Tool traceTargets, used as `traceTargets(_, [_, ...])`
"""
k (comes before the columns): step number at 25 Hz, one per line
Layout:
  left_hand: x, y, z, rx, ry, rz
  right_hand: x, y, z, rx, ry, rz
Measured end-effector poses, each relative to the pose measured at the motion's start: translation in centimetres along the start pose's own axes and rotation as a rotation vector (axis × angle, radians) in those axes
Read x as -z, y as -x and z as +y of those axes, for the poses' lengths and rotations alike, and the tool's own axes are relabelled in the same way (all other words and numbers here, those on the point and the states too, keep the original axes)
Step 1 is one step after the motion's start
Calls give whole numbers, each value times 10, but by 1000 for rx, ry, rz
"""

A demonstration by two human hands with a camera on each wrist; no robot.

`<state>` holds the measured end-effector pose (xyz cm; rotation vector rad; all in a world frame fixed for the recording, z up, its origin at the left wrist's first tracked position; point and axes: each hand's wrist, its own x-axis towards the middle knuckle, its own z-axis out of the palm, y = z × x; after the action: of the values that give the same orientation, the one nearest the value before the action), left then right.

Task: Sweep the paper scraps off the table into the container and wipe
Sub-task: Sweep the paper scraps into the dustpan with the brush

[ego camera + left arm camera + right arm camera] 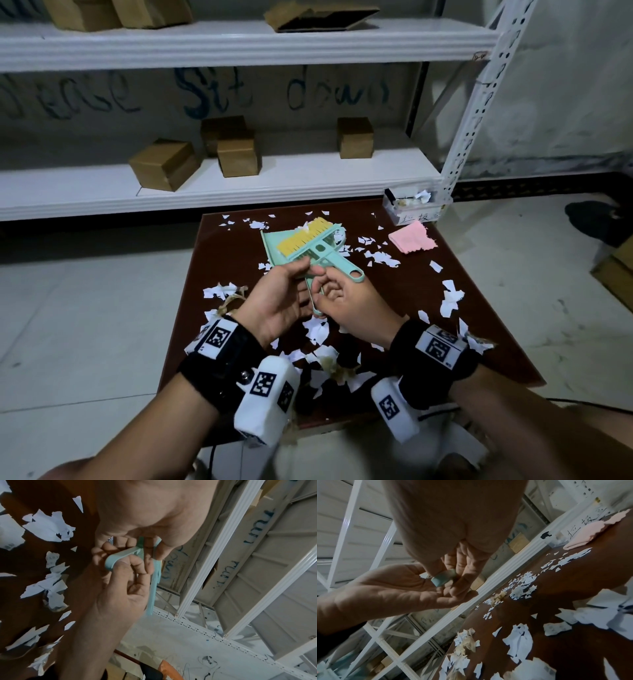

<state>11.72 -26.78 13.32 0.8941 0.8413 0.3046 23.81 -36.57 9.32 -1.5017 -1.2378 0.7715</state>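
Observation:
Torn white paper scraps [380,257] lie all over the brown table [394,301]. I hold a mint-green dustpan [274,246], with a yellow-bristled brush [301,240] clipped onto it, just above the table's middle. My left hand [301,272] grips the set where the handles begin. My right hand [325,286] pinches the dustpan's looped handle [116,559], which also shows as the green loop [443,578] between its fingers. The brush handle [352,274] sticks out to the right. A clear container [411,205] holding scraps stands at the back right corner, with a pink cloth [412,236] in front of it.
A white metal shelf [239,185] with several cardboard boxes [164,164] runs right behind the table, and its perforated post [472,113] rises by the container. A tangle of twine [233,301] lies near my left wrist. Tiled floor surrounds the table; a cardboard box [616,270] sits at far right.

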Motion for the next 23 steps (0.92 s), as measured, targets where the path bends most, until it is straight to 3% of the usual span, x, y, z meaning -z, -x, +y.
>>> traceTargets(4, [2, -2, 1, -25, 51, 6, 6, -6, -5, -32, -20, -51])
traceTargets(12, [10, 2, 14, -123, 141, 7, 24, -10, -26, -136, -391, -174])
traceTargets(23, [22, 0, 17, -223, -137, 83, 55, -27, -18, -210, -254, 113])
